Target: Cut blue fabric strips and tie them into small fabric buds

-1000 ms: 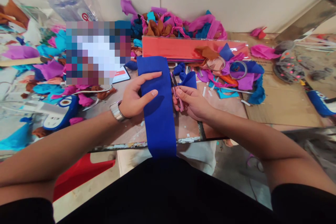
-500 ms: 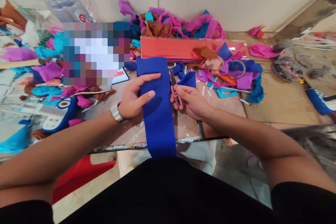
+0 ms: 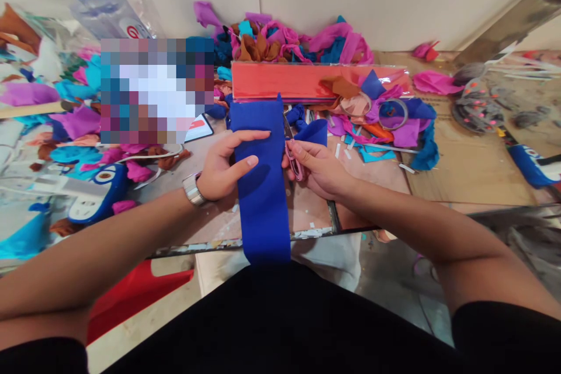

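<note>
Two hands on blue strip

Left hand (image 3: 221, 166) pinching blue strip (image 3: 262, 187) near its left edge, thumb on top. Right hand (image 3: 318, 168) clenched round pink scissors (image 3: 293, 155), blades at strip's right edge. Flat, crinkled, deep blue. Long axis across bench (image 3: 460, 178), near end hanging over front edge.

You're holding a long blue strip (image 3: 262, 187) running flat from the red pack (image 3: 280, 80) over the table edge, with pink scissors (image 3: 293, 158) lying at its right edge.
</note>
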A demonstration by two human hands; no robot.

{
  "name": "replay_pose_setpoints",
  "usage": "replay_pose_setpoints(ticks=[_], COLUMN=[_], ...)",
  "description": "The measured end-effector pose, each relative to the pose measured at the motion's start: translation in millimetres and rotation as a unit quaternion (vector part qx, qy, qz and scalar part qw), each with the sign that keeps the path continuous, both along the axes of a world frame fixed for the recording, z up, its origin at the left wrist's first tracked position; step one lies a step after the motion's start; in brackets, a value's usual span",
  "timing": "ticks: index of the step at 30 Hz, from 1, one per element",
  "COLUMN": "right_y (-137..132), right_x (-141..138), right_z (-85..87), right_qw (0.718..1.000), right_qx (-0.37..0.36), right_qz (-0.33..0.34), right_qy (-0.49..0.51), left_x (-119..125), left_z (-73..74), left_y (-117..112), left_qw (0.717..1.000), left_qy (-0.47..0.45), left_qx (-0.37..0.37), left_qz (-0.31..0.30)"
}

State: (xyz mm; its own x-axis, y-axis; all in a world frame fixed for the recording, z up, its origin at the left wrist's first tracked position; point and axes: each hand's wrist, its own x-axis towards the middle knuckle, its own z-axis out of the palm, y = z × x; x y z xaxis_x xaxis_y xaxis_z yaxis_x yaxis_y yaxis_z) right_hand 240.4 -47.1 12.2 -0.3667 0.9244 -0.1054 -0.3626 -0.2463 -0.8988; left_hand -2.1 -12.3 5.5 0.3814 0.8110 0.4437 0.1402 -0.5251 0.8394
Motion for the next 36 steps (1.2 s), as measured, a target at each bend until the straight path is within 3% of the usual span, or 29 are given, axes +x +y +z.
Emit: replay_pose_setpoints(ticks=[11,19,36], right_y=[3,1,2], right_x=[-3,-1,-6], right_z=[-11.1,-6.6,-10.2], right_qw=[0.999,0.999,0.998], right_qx=[-0.009,-0.037,-0.013], right_qz=[-0.041,-0.027,-0.055], right_qy=[-0.007,-0.026,-0.017], left_x=[1,1,0], left_z=[-2.4,-4.5,-7.0], left_y=[0,-1,-1], left_qw=[1.000,1.000,1.000], left_qy=[-0.001,-0.003,0.003], left_qx=[-0.002,-0.021,0.001], left_qz=[-0.011,-0.022,-0.031])
